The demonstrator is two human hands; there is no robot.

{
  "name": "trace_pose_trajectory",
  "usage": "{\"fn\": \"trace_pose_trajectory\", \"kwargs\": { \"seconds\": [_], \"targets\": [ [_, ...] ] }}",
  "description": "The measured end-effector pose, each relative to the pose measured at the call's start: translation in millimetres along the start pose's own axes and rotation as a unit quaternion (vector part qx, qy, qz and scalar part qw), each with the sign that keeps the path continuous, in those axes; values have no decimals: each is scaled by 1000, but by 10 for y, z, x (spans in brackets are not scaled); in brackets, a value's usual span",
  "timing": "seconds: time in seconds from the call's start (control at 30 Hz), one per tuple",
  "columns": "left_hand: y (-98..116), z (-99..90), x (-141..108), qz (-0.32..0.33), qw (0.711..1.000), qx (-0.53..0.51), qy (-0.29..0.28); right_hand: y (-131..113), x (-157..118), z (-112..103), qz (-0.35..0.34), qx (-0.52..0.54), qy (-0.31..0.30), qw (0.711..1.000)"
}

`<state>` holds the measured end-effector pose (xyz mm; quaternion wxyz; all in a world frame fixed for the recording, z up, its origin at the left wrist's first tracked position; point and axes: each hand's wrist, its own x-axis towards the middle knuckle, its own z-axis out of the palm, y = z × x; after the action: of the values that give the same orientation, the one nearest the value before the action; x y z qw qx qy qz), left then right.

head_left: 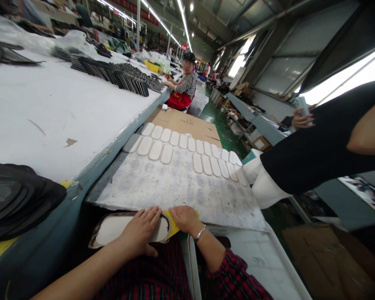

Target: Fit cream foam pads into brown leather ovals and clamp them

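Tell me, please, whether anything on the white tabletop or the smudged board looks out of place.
A ragged brown scrap lies loose on the white tabletop. On the smudged board, the nearer row of white oval pieces has a gap partway along, unlike the row behind.

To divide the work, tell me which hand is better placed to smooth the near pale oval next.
Probably the left hand: it lies palm down across the near pale oval, while the right hand is curled over the yellow piece at the oval's end.
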<state>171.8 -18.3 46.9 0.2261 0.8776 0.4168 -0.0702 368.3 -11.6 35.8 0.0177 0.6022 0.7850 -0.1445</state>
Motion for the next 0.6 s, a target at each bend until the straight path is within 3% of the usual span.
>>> {"fn": "trace_pose_trajectory", "kwargs": {
  "seconds": [0.33,0.43,0.6],
  "targets": [
    [39,-69,-113,26,1000,-6,14,83,-92,-98,-27,25,-50,998],
    [-9,-89,-133,26,999,-21,30,72,-268,-65,5,28,-19,999],
    [-12,-41,-86,33,998,-28,38,-158,-542,154,81,23,41,996]
  ]
}}
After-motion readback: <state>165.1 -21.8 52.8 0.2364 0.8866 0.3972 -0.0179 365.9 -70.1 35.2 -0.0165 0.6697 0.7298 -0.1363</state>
